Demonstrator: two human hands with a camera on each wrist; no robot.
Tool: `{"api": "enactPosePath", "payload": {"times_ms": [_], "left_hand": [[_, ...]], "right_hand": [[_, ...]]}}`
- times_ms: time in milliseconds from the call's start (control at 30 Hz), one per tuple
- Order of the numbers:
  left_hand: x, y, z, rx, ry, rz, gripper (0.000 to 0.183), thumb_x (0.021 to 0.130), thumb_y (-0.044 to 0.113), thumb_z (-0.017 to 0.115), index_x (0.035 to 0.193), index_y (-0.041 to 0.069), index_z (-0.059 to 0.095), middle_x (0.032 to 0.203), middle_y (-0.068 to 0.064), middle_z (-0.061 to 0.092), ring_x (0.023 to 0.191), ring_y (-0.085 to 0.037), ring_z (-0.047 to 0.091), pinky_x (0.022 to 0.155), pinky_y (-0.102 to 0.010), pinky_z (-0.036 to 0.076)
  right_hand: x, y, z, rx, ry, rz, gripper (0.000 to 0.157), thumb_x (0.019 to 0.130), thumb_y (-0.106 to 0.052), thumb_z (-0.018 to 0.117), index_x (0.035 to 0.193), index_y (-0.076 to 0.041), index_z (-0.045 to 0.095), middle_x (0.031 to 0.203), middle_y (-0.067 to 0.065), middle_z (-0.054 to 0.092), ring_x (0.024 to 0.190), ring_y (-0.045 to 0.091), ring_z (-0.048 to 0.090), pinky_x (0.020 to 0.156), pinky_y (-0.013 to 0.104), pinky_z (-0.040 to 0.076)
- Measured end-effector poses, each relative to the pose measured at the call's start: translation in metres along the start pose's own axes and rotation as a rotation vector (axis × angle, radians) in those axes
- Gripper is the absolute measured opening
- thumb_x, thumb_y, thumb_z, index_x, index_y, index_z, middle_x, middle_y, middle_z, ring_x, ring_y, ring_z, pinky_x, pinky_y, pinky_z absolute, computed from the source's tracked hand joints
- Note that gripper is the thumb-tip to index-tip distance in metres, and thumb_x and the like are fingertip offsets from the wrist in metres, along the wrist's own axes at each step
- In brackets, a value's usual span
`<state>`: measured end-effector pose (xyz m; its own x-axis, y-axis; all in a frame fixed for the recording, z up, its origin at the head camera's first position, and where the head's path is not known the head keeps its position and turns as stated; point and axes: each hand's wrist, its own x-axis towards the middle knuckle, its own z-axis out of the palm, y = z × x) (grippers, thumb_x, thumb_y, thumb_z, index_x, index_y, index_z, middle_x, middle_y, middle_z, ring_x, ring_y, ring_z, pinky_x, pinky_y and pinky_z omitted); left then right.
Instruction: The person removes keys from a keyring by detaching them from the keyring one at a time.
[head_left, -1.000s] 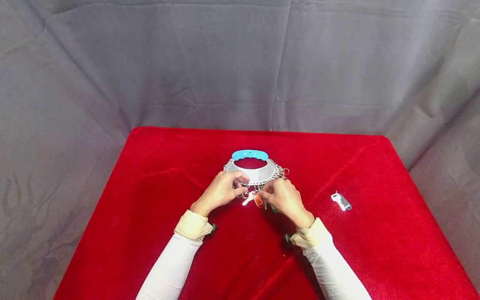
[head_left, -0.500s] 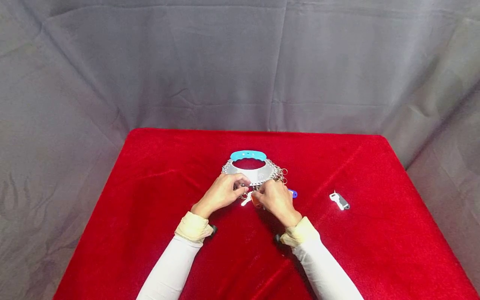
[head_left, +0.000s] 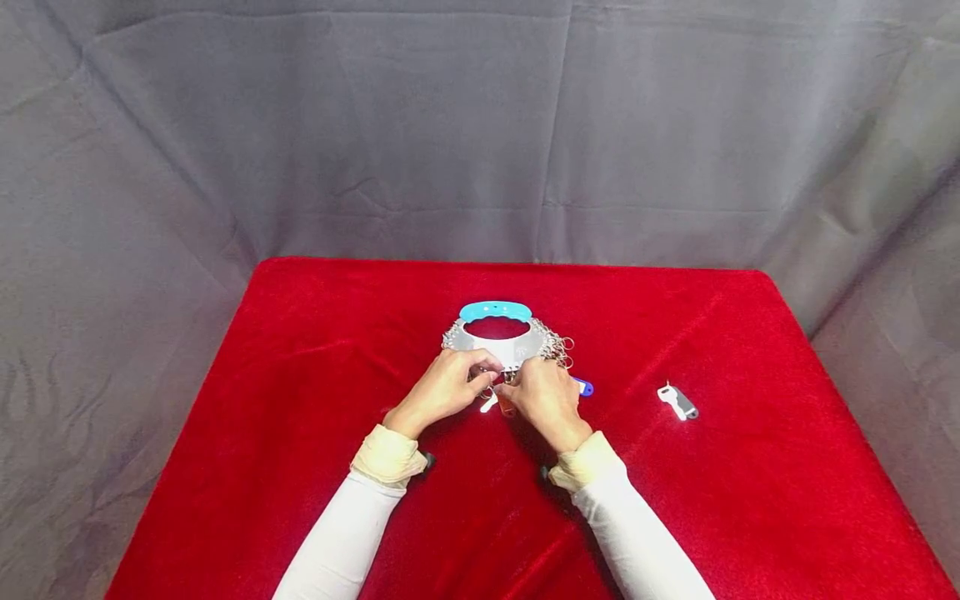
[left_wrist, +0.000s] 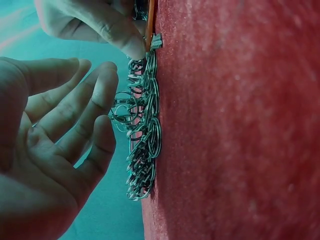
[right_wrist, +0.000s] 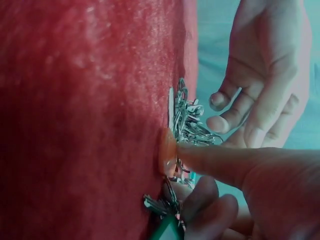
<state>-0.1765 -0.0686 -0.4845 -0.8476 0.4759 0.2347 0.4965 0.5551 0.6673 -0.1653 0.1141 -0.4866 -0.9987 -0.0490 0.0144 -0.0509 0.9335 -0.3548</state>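
A silver key-holder plate [head_left: 517,352] with a light-blue handle [head_left: 495,312] lies on the red cloth, its rim lined with metal rings [left_wrist: 142,170]. My right hand [head_left: 546,396] pinches an orange key tag [right_wrist: 167,152] at the plate's near edge, thumb on its face and other fingers curled. Beside that tag lies a bright metal key [head_left: 489,403]. My left hand [head_left: 450,379] hovers at the near left rim, fingers loosely bent and holding nothing, fingertips close to the rings. A green key tag [right_wrist: 167,230] shows below the right fingers in the right wrist view.
A blue key tag [head_left: 583,387] sticks out to the right of my right hand. Farther right, a key with a dark grey tag [head_left: 678,402] lies alone on the red cloth [head_left: 750,500]. Grey curtains [head_left: 420,133] hang behind the table.
My right hand has moved left, over the orange key tag, uncovering the blue tag and hiding the green one in the head view. My left hand stays nearly still.
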Motion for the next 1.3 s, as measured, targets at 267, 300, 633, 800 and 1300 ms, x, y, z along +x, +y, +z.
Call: {"api": "enactPosePath", "payload": {"times_ms": [267, 300, 633, 800, 1300], "left_hand": [[-0.001, -0.003, 0.001, 0.028, 0.009, 0.006, 0.011, 0.098, 0.009, 0.071, 0.104, 0.007, 0.079, 0.099, -0.004, 0.08, 0.091, -0.018, 0.071, 0.087, -0.04, 0.056], [-0.001, -0.003, 0.0, 0.029, 0.006, 0.002, 0.011, 0.099, 0.009, 0.07, 0.105, 0.007, 0.079, 0.099, -0.004, 0.08, 0.09, -0.018, 0.07, 0.087, -0.04, 0.056], [-0.001, -0.001, 0.0, 0.036, 0.003, -0.009, 0.012, 0.098, 0.009, 0.07, 0.106, 0.007, 0.079, 0.095, -0.004, 0.078, 0.083, -0.016, 0.063, 0.083, -0.039, 0.054], [-0.001, 0.001, 0.001, 0.032, 0.0, -0.005, 0.012, 0.099, 0.009, 0.07, 0.107, 0.007, 0.079, 0.094, -0.004, 0.078, 0.08, -0.014, 0.062, 0.081, -0.039, 0.054], [-0.001, 0.0, 0.005, 0.053, -0.016, 0.034, 0.015, 0.096, 0.006, 0.072, 0.108, 0.006, 0.08, 0.104, -0.005, 0.08, 0.094, -0.018, 0.073, 0.088, -0.039, 0.057]], "right_hand": [[-0.001, -0.01, 0.003, -0.071, 0.027, 0.023, 0.046, 0.073, -0.046, 0.09, 0.061, -0.011, 0.063, 0.073, 0.018, 0.071, 0.073, 0.04, 0.073, 0.057, 0.054, 0.055], [-0.001, -0.011, 0.002, -0.072, 0.017, 0.026, 0.045, 0.073, -0.044, 0.091, 0.062, -0.01, 0.064, 0.074, 0.018, 0.071, 0.074, 0.039, 0.073, 0.057, 0.054, 0.055], [-0.003, -0.006, -0.001, -0.053, -0.056, -0.041, 0.025, 0.078, -0.031, 0.091, 0.066, -0.018, 0.073, 0.079, 0.013, 0.075, 0.083, 0.039, 0.075, 0.064, 0.055, 0.058], [-0.003, 0.001, -0.006, 0.035, -0.071, -0.103, 0.023, 0.08, -0.023, 0.086, 0.062, -0.025, 0.072, 0.071, 0.003, 0.074, 0.086, 0.037, 0.076, 0.064, 0.053, 0.058], [0.005, 0.009, -0.012, 0.225, 0.007, -0.314, 0.015, 0.08, -0.014, 0.085, 0.072, -0.015, 0.073, 0.062, -0.004, 0.065, 0.062, 0.016, 0.055, 0.059, 0.038, 0.048]]}}
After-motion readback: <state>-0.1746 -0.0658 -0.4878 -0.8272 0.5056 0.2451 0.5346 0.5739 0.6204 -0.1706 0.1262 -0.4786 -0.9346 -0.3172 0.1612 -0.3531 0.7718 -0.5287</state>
